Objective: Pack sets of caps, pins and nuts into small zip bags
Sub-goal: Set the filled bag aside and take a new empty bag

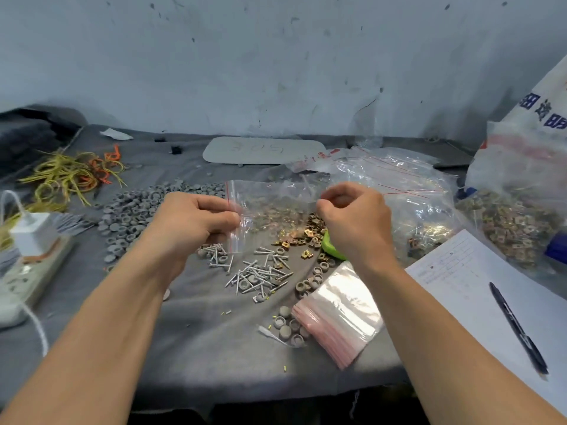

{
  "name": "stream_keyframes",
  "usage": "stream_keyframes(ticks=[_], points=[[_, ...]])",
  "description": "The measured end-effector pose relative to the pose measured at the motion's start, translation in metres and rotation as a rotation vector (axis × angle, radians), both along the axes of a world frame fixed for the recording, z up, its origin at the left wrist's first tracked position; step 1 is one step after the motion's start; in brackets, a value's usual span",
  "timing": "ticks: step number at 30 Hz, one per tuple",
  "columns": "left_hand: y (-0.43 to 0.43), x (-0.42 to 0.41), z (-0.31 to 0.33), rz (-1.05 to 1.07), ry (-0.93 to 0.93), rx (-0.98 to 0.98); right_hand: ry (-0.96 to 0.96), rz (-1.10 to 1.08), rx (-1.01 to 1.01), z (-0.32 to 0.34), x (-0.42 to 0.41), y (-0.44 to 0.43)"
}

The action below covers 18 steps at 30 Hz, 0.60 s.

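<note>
A small clear zip bag [270, 204] with a red strip hangs stretched above the grey cloth between my two hands. My left hand [196, 222] pinches its zip end, and my right hand [352, 216] has curled fingers at its other end. Under the bag lie brass nuts [303, 234], silver pins [257, 273] and a heap of grey caps [138, 210]. More caps [290, 328] sit next to a stack of empty zip bags [337, 314] in front of my right forearm.
Big clear bags [405, 194] holding packed sets and a sack of nuts [515, 222] stand at the right. A paper sheet [460, 271] with a pen [518, 329] lies front right. A power strip [27, 265] and rubber bands [70, 173] are left.
</note>
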<state>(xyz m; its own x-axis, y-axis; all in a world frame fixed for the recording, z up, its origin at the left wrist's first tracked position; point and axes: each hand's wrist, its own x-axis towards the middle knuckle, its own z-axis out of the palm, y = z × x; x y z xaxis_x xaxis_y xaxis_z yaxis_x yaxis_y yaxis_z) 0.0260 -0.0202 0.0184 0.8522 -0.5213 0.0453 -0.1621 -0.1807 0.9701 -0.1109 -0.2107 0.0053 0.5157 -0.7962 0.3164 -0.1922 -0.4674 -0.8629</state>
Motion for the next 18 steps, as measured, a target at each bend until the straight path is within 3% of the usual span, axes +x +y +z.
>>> stream_keyframes(ticks=[5,11,18], points=[[-0.008,-0.005,-0.002,0.049,-0.036,0.042,0.047,0.344,0.089,-0.001,0.025,0.048],[-0.01,-0.002,-0.011,0.058,-0.027,0.116,0.092,0.28,0.052,-0.002,0.048,0.062],[-0.003,-0.002,-0.014,0.018,-0.108,0.185,0.156,0.502,0.238,-0.001,0.056,0.066]])
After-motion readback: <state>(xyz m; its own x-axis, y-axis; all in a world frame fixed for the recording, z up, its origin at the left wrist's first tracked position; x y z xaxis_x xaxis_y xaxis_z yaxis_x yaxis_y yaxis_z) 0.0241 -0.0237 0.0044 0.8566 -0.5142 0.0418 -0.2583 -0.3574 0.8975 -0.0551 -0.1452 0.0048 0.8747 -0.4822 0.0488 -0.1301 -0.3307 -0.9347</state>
